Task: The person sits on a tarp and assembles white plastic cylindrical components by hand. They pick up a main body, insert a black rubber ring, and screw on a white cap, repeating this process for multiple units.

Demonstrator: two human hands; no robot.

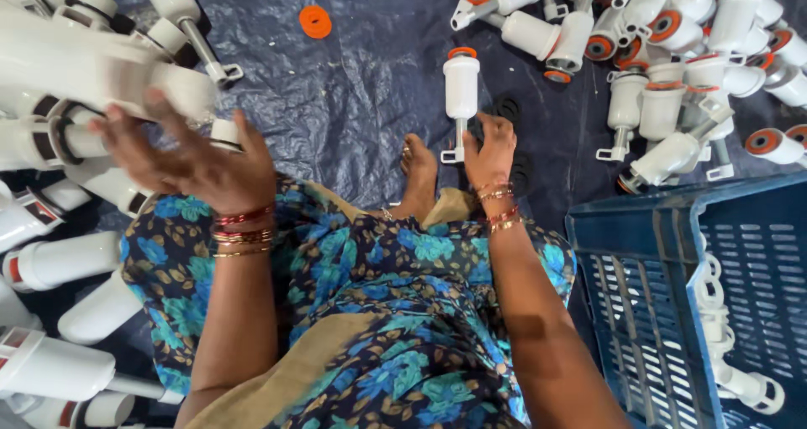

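Tarp (361, 93), dark blue and creased, covers the floor where a person sits in a flowered dress. The right hand (490, 149) rests low on an upright white plastic cylinder (461, 89) with an orange cap; its long axis runs straight away from the person, and the thin stem and square foot at its near end lie just under the fingers (476, 140). They curl round that stem, partly closed; how firm the hold is cannot be told. The left hand (189, 156) is raised and blurred at the left pile (76, 84) of white parts, its fingers spread, palm against one large white piece; whether it grips is unclear. So the capped cylinder lies just ahead of the right hand, well apart from the left. A bare foot (418, 173) sits just left of the stem. A heap (672, 51) of like cylinders with orange caps lies far right, a loose orange cap (315, 21) further up the tarp. A blue slatted crate (672, 303) stands near right, white parts inside. No labels show.
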